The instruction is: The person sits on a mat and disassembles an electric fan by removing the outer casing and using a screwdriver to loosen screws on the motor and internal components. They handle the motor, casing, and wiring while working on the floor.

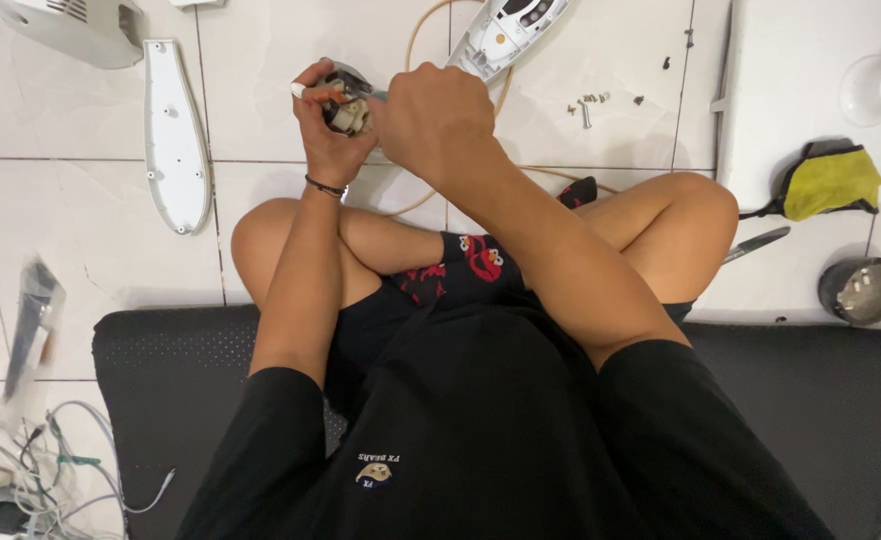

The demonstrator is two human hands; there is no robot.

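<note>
I sit cross-legged on a black mat over a white tiled floor. My left hand grips a small grey and beige part with wiring, held above my knees. My right hand is closed around a slim tool whose tip points into that part; an orange-and-white handle end shows by my left fingers. A beige cord runs from the part's area toward an opened white appliance body on the floor ahead.
A long white cover panel lies at left beside a white housing. Several loose screws lie at right. A yellow and black cloth, a round metal dish and a tangle of cables are nearby.
</note>
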